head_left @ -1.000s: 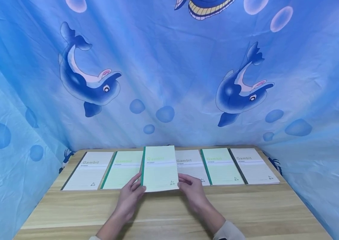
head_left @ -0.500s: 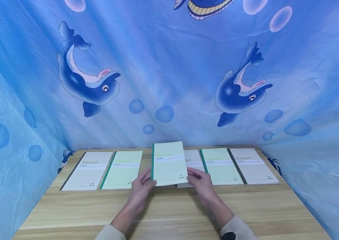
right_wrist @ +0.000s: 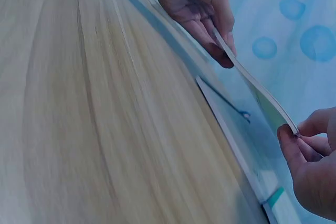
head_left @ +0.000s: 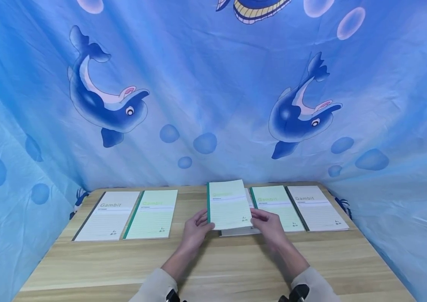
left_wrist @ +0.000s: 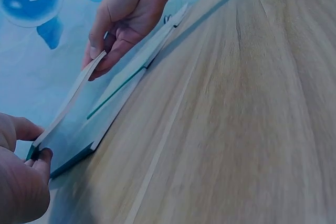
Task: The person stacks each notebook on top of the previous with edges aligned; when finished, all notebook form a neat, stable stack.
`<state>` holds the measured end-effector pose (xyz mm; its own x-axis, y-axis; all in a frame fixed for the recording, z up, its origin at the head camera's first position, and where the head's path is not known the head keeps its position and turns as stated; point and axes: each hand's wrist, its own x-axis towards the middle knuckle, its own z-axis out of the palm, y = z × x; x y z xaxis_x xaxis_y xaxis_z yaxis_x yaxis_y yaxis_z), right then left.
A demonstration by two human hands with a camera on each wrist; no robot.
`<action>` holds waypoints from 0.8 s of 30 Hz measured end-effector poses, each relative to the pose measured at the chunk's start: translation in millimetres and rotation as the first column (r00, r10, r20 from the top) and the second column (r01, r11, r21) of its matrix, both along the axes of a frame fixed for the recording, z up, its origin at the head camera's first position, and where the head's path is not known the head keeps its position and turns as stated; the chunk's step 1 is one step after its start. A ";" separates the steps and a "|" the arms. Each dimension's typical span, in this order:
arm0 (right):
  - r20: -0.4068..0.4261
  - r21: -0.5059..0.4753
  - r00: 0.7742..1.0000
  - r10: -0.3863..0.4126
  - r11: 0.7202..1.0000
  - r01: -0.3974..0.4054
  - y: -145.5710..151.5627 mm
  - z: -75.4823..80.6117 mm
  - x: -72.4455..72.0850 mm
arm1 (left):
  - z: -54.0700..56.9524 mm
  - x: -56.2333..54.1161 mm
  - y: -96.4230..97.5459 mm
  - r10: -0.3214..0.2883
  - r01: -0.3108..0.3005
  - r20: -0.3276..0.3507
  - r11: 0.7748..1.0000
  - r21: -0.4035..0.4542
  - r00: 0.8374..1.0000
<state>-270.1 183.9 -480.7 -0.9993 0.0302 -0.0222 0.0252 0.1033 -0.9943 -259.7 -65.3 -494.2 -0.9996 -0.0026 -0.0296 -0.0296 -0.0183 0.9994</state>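
Between both hands hangs a pale green notebook with a green spine, raised off the table and tilted. My left hand pinches its spine side near the lower corner, thumb on top. My right hand pinches the opposite edge. Seen edge-on in the left wrist view, the notebook bows slightly between the fingers; the right wrist view shows the same bend in the notebook. Below it lies a white notebook, mostly covered, apart from the raised one.
Left on the wooden table lie a white notebook and a green notebook, with bare wood to their right. Right of the hands lie another green notebook and a white notebook. A blue dolphin-print curtain stands behind.
Both hands have carried the green notebook rightward, from between the left green and middle white notebooks to above the middle white one. It rose, then dipped slightly. Bare table now shows where it was.
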 end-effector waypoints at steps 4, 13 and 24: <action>0.017 0.021 1.000 -0.005 1.000 0.005 8.5 -3.1 -4.5 | -3.8 -3.8 6.9 0.006 -0.006 0.000 0.999 -0.040 1.000; 0.042 0.101 0.999 -0.014 0.995 0.010 25.4 -13.4 -13.3 | -12.3 -12.6 15.9 -0.002 0.001 -0.006 0.983 -0.183 1.000; 0.037 0.297 0.999 0.013 0.955 -0.024 30.5 -18.1 -15.9 | -11.7 -12.6 19.7 -0.008 -0.006 -0.042 0.943 -0.331 0.999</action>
